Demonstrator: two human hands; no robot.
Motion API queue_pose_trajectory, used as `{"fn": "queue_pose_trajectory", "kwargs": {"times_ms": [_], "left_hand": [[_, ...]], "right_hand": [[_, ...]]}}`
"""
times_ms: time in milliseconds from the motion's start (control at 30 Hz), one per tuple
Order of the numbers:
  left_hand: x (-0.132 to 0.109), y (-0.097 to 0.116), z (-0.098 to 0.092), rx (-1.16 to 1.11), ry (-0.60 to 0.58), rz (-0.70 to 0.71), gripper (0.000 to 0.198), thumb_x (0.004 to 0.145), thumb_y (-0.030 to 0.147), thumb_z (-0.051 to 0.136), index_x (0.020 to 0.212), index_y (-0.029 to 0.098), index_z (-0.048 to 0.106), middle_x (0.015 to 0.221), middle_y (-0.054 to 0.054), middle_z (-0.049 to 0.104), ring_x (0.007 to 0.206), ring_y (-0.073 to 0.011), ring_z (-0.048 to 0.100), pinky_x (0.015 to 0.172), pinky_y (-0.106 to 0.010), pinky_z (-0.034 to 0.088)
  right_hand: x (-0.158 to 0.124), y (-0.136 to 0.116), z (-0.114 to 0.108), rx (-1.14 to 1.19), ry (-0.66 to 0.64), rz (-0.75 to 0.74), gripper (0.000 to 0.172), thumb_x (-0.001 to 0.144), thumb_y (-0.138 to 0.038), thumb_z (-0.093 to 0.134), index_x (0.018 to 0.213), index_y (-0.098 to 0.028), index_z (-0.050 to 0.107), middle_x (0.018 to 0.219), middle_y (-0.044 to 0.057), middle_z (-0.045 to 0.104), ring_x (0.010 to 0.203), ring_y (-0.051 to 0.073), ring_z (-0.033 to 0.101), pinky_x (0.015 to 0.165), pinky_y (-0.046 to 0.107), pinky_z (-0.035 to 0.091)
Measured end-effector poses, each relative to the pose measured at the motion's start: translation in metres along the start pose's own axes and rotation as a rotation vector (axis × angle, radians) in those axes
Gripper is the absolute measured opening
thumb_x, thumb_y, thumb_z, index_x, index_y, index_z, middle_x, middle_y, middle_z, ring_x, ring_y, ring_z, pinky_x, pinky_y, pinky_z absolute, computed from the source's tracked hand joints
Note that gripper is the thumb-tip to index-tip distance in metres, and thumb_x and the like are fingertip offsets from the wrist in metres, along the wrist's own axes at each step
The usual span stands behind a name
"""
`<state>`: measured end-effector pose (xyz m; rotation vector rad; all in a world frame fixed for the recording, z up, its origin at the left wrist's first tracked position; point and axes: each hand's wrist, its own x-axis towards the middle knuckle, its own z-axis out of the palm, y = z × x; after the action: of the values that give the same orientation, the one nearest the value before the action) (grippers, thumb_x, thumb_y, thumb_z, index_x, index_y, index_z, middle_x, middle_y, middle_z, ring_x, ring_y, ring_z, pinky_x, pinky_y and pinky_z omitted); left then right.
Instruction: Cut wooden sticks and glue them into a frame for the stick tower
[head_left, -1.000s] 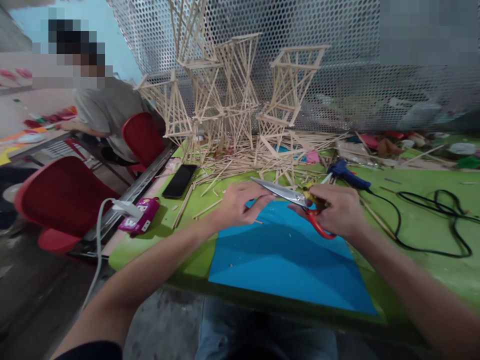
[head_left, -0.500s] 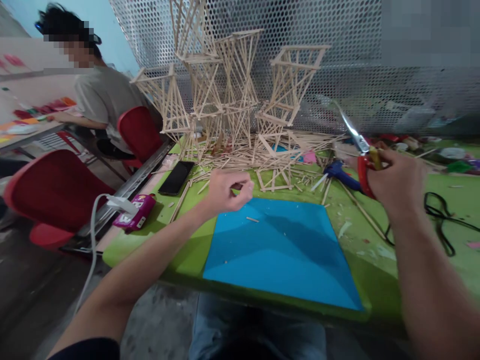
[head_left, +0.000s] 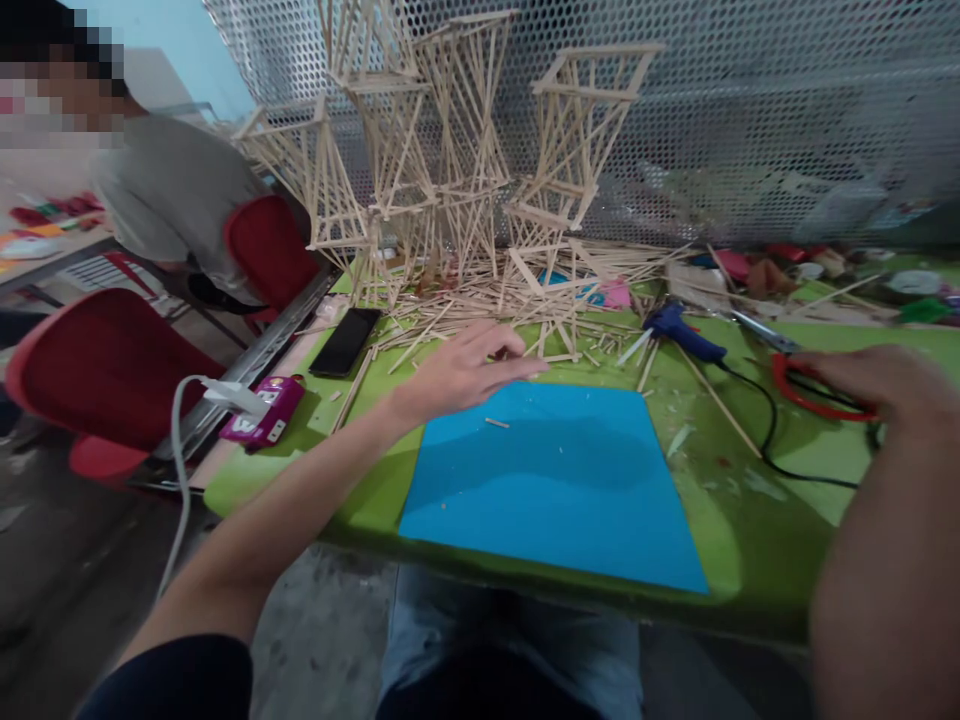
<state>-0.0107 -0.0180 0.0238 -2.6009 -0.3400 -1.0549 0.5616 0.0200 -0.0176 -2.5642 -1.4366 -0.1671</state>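
Note:
My left hand (head_left: 472,370) hovers over the back left edge of a blue sheet (head_left: 540,500), fingers loosely curved and apart, with nothing seen in it. A short piece of stick (head_left: 496,423) lies on the sheet just below it. Far to the right, my right hand (head_left: 892,380) is low over the table, its fingers at the red handle of a pair of scissors (head_left: 784,375). The metal blades point toward the back left; part of the grip is blurred. Nearby lies a blue glue gun (head_left: 679,335) with a white glue stick in it.
Several stick towers (head_left: 465,130) rise from loose wooden sticks (head_left: 480,295) at the back, before a perforated metal panel (head_left: 720,120). A black phone (head_left: 345,342) and purple power adapter (head_left: 262,410) lie left. A person (head_left: 172,190) sits beyond a red chair (head_left: 112,380).
My right hand has brought the scissors down and right, from the air to the table. The left hand's fingers have loosened from a curled pinch. The view has shifted slightly.

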Motion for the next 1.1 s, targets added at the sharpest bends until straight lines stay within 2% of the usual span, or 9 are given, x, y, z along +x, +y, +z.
{"fn": "queue_pose_trajectory", "kwargs": {"times_ms": [67,167,233,367,433,533,700,933,1100], "left_hand": [[-0.002,-0.002,0.002,0.035,-0.007,-0.040,0.029,0.110,0.022,0.059,0.136,0.032,0.069,0.097,-0.003,0.067,0.088,-0.0157,0.061,0.079,-0.029,0.048],[-0.006,-0.003,0.005,0.009,0.019,-0.130,0.035,0.111,0.025,0.060,0.142,0.037,0.068,0.094,0.000,0.067,0.077,-0.0123,0.057,0.069,-0.026,0.044],[-0.006,-0.002,0.006,-0.046,0.062,-0.199,0.038,0.112,0.026,0.056,0.149,0.034,0.065,0.093,-0.001,0.066,0.073,-0.0116,0.055,0.065,-0.025,0.043],[-0.001,0.006,0.011,-0.211,0.118,-0.287,0.048,0.114,0.021,0.046,0.161,0.026,0.054,0.103,-0.007,0.067,0.089,-0.0160,0.064,0.080,-0.030,0.055],[0.000,0.010,0.015,-0.293,0.094,-0.276,0.045,0.114,0.022,0.049,0.157,0.029,0.059,0.107,-0.007,0.071,0.093,-0.0159,0.068,0.082,-0.030,0.057],[-0.001,0.016,0.021,-0.397,0.082,-0.357,0.028,0.111,0.031,0.058,0.132,0.028,0.077,0.109,-0.006,0.079,0.095,-0.0161,0.076,0.082,-0.029,0.060],[0.004,0.023,0.025,-0.619,0.079,-0.676,0.032,0.102,0.050,0.072,0.115,0.021,0.075,0.106,-0.006,0.084,0.100,-0.0215,0.082,0.091,-0.033,0.066],[-0.007,-0.018,0.037,-0.517,-0.031,-0.819,0.030,0.107,0.046,0.064,0.120,0.018,0.065,0.122,-0.014,0.077,0.110,-0.0231,0.076,0.102,-0.042,0.062],[-0.027,-0.056,0.058,-0.424,-0.161,-0.847,0.043,0.101,0.040,0.071,0.136,0.020,0.060,0.142,-0.017,0.069,0.128,-0.0288,0.070,0.112,-0.048,0.057]], "right_hand": [[-0.013,-0.021,-0.015,0.115,-0.111,0.181,0.037,0.091,-0.040,0.085,0.074,-0.008,0.086,0.095,0.039,0.076,0.082,0.033,0.074,0.065,0.049,0.038],[-0.046,-0.071,-0.040,0.365,0.262,0.051,0.031,0.087,-0.033,0.089,0.099,-0.005,0.088,0.094,0.032,0.079,0.086,0.029,0.073,0.070,0.051,0.040],[-0.079,-0.111,-0.053,0.589,0.418,-0.213,0.030,0.093,-0.033,0.082,0.107,-0.007,0.086,0.093,0.025,0.080,0.080,0.022,0.071,0.073,0.046,0.047],[-0.165,-0.183,-0.065,0.828,0.141,-0.854,0.025,0.098,-0.036,0.075,0.112,-0.017,0.083,0.104,0.015,0.082,0.085,0.022,0.073,0.079,0.039,0.056],[-0.202,-0.209,-0.065,0.962,-0.074,-0.916,0.027,0.097,-0.038,0.076,0.119,-0.023,0.081,0.102,0.009,0.082,0.081,0.020,0.074,0.071,0.034,0.058],[-0.232,-0.230,-0.059,1.238,-0.223,-0.780,0.023,0.095,-0.040,0.079,0.112,-0.025,0.080,0.087,0.004,0.079,0.068,0.016,0.069,0.061,0.030,0.056],[-0.229,-0.237,-0.047,1.457,-0.320,-0.633,0.020,0.090,-0.043,0.085,0.099,-0.025,0.083,0.072,0.001,0.072,0.062,0.016,0.065,0.056,0.032,0.054],[-0.193,-0.220,-0.049,1.363,0.140,-0.643,0.023,0.095,-0.050,0.079,0.093,-0.028,0.081,0.094,0.006,0.078,0.065,0.017,0.066,0.059,0.036,0.058],[-0.171,-0.206,-0.042,1.243,0.205,-0.622,0.023,0.096,-0.052,0.078,0.098,-0.029,0.082,0.099,0.006,0.081,0.072,0.020,0.072,0.065,0.039,0.062]]}}
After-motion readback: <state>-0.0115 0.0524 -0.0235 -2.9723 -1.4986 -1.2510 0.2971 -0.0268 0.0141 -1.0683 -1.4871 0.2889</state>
